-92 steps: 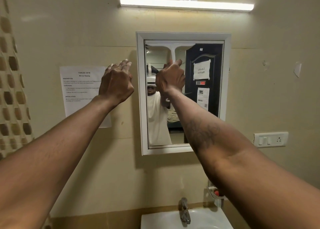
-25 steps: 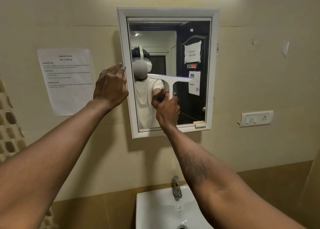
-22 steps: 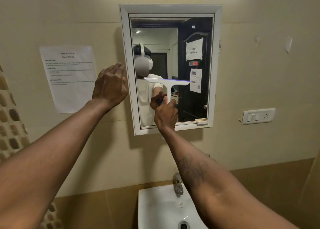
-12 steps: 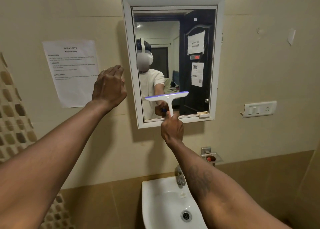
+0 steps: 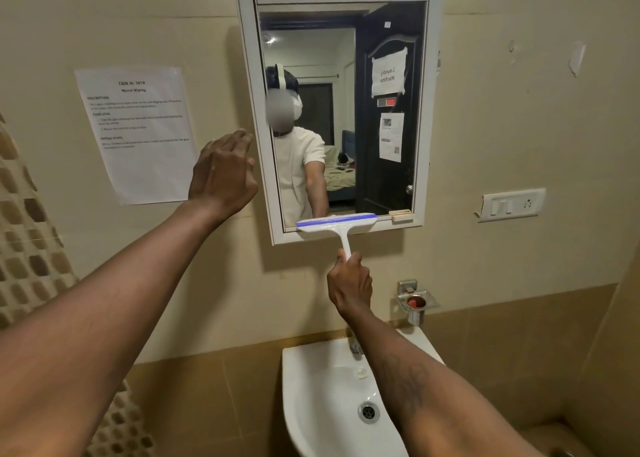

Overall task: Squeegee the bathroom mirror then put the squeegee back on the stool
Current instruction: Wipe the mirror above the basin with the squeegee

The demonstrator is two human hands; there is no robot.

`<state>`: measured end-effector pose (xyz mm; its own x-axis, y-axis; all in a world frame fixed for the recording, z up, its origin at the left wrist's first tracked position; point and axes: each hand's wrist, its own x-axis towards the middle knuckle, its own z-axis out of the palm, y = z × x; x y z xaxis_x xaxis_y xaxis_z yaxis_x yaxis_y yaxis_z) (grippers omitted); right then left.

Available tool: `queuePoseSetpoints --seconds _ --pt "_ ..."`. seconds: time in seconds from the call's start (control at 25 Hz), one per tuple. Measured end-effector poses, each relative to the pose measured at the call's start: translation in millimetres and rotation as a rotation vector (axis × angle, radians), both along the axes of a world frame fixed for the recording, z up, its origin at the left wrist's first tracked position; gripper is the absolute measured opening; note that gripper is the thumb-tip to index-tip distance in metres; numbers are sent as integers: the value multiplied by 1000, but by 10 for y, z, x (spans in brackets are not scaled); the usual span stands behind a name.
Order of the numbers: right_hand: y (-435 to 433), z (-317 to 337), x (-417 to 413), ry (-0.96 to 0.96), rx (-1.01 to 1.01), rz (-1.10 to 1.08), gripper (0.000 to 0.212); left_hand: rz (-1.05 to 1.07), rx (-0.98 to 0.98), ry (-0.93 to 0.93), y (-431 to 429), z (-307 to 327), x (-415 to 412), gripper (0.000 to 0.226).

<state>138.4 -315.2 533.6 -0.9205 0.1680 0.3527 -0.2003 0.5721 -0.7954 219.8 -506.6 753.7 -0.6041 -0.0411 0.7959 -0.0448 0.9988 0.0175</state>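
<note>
Squeegee [image 5: 336,224] position: blade level across the bottom edge of the mirror [image 5: 343,110], overlapping the lower frame, which I judge to be the end of a downward stroke. My right hand [image 5: 349,281] grasps the handle just below the mirror, fist wrapped round it to press the blade flat. My left hand [image 5: 221,172] is released, fingers extended beside the mirror's left frame, probably for balance.

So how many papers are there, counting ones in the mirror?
3. One paper is on the wall left of the mirror. Two are reflected on the dark door: a sign above a sheet. Others may be hidden.
</note>
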Motion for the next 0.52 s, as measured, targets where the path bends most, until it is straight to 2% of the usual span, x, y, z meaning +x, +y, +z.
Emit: queuePoseSetpoints --seconds 0.24,0.36,0.52 --pt "67 230 80 105 -84 51 38 0 6 37 31 105 28 49" --pt "-38 793 22 254 -115 109 36 -12 13 68 87 244 -1 50" --pt "-239 1648 -86 404 -186 108 48 -32 16 95 239 475 -48 54"
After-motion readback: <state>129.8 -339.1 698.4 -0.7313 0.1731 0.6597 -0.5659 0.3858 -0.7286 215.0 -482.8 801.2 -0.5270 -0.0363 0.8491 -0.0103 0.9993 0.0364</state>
